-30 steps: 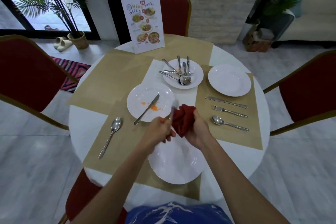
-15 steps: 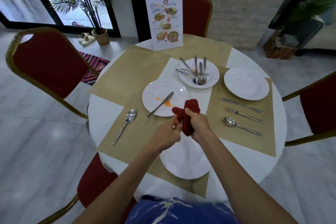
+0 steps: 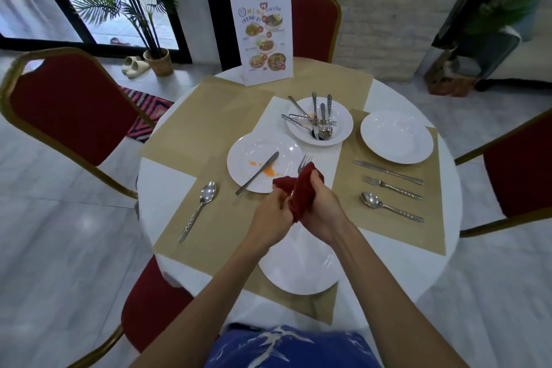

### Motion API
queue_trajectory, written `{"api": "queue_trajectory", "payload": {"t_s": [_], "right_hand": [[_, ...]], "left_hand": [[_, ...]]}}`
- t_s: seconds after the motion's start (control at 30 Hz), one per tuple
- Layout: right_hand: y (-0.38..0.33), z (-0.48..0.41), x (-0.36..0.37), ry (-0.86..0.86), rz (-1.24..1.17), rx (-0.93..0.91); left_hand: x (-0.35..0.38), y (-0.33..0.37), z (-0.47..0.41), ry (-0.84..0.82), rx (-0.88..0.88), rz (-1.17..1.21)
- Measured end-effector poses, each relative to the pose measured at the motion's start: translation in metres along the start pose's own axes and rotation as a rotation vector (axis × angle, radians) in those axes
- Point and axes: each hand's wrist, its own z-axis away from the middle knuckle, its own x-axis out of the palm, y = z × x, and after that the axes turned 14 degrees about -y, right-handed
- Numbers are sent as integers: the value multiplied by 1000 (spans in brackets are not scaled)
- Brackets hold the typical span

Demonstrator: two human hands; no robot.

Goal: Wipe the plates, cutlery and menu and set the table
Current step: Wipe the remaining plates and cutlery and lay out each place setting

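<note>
Just above the near side of the counter (image 3: 165, 179), we hold a fork (image 3: 305, 160) wrapped up in a red cloth (image 3: 303, 193). Only the fork's pointy tips poke out at the top. Its handle is hidden, so we cannot tell which hand has it. Our right hand (image 3: 325, 206) is curled tight round the cloth, with the thumb pressed on top. Our left hand (image 3: 270, 216) is curled too and pinches the loose end of the cloth from the other side. We think the fork is light, hard and thin, and its shiny metal may slip. So the long handle is the best place to hold it, away from the sharp tips. The cloth looks soft and floppy, so it is best bunched up in the whole hand. Just past our hands sits a dirty plate (image 3: 254, 152) with orange smears and a knife (image 3: 258, 172) lying across it.
</note>
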Motion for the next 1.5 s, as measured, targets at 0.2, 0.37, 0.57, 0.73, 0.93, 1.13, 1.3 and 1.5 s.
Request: {"api": "queue_trajectory", "payload": {"t_s": [0.2,0.37,0.57,0.73,0.93,1.13,1.3,1.5], "right_hand": [[-31,1,-9,220,202,-51],[-55,-1,-56,361,1,-112],[4,5,-8,67,216,33],[15,6,-2,87,332,0],[21,17,9,75,648,30],[31,28,35,-76,609,95],[27,43,39,-200,596,141],[27,42,43,-197,676,130]], "left_hand": [[4,0,15,-142,14,6],[-4,-10,32,-101,-36,-39],[9,-15,17,35,-8,-52],[6,-32,22,-123,-18,-110],[-28,-32,3,230,-11,-108],[-39,-35,-13,228,-97,224],[-82,-31,-17,316,-116,387],[-72,-26,-3,224,-88,327]]}}
